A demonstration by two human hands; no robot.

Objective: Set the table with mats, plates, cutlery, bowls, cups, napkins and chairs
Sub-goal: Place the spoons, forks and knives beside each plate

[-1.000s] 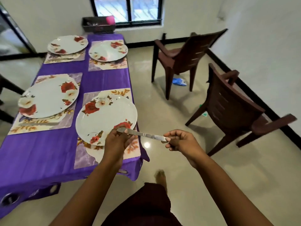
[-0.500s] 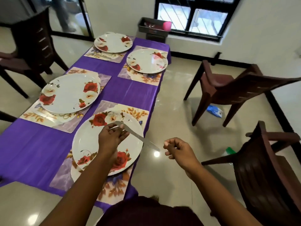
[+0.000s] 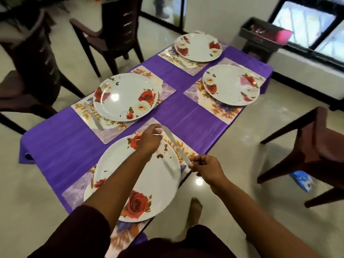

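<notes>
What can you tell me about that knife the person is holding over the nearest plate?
The knife is a slim, flat table knife that looks like plain silver metal, with a rounded tip. It is held in the air, slanting above the right edge of the nearest plate and its mat. The left hand pinches one end and the right hand pinches the other. It touches nothing else that I can see.

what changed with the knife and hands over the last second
A second ago both hands held the knife. Half a second ago the right hand had let go and only the left hand held it. Now the right hand pinches the near end again, by the right edge of the nearest plate. The four plates and the mats stayed put.
</notes>
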